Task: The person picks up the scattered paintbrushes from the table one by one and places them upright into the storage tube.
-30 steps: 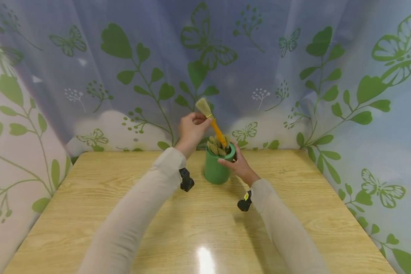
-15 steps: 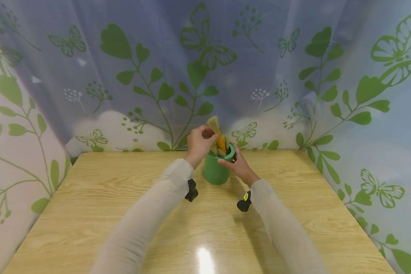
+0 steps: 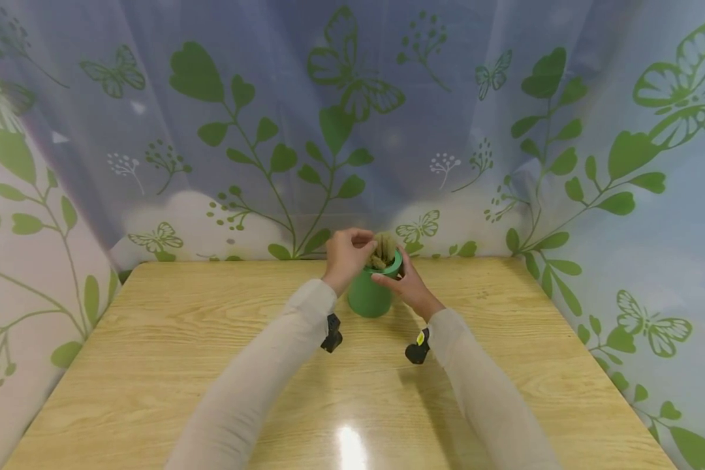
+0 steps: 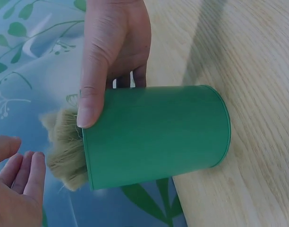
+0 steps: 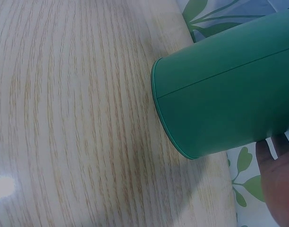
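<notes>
A green cylindrical can (image 3: 369,295) stands upright on the wooden table, close to its back edge. Pale bristle heads of several paintbrushes (image 3: 385,245) stick up out of its mouth; their handles are hidden inside. My right hand (image 3: 412,287) grips the can from the right, its thumb (image 4: 91,101) along the upper side by the rim and the other fingers behind. Just left of the bristles (image 4: 68,151), my left hand (image 3: 346,258) holds nothing. In the left wrist view its fingers (image 4: 37,177) are loosely extended, with a small gap to the brushes.
The light wooden table (image 3: 294,378) reaches back to a curtain (image 3: 258,78) printed with leaves and butterflies, which also hangs at both sides. A black wrist camera (image 3: 331,334) sits on the left wrist and another camera (image 3: 417,347) on the right.
My left hand has lowered the orange-handled paintbrush bristles-up into the can and let it go; its handle no longer shows. The right hand has kept its grip on the can.
</notes>
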`<state>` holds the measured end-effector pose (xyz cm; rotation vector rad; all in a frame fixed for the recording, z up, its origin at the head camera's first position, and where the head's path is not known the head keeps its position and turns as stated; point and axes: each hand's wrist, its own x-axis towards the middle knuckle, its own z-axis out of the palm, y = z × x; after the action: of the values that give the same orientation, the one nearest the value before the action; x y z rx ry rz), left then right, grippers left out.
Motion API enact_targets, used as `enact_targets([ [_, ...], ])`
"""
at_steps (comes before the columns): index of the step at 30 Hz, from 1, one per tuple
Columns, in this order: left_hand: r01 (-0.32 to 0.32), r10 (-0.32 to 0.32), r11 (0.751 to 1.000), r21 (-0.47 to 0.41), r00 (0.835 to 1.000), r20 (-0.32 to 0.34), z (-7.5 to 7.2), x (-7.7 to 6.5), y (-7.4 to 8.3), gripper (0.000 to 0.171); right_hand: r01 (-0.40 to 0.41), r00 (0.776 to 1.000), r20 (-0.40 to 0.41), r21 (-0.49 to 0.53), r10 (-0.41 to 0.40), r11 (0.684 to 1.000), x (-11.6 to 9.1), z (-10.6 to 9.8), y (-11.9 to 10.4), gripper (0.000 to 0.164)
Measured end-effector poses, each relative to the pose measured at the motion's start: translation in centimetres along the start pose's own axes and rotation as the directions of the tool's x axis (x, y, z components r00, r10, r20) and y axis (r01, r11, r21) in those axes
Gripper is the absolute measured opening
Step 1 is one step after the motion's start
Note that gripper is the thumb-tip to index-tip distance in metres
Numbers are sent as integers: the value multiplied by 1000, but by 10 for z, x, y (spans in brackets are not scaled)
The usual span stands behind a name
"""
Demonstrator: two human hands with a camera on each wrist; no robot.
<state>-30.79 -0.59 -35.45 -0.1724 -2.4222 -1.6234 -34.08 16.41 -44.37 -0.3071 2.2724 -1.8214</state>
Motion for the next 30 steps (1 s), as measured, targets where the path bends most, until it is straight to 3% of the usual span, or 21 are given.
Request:
enact_targets([
  [14, -5, 5, 1000, 2, 1000, 22, -20, -1, -26, 27, 8, 1000, -15, -22, -9, 1000, -1, -1, 1, 99],
  [22, -9, 7, 998, 61, 999, 36, -33, -6, -47, 25, 10, 1000, -11, -50, -10, 999, 0, -1, -1, 101],
  [27, -22, 4, 989, 147, 993, 121, -43, -17, -60, 29, -30, 999, 31, -110, 33, 994, -7, -4, -5, 101],
  [30, -70, 24, 972, 222, 978, 205, -52, -22, -70, 36, -20, 997, 70, -195, 34, 981, -11, -9, -7, 98],
])
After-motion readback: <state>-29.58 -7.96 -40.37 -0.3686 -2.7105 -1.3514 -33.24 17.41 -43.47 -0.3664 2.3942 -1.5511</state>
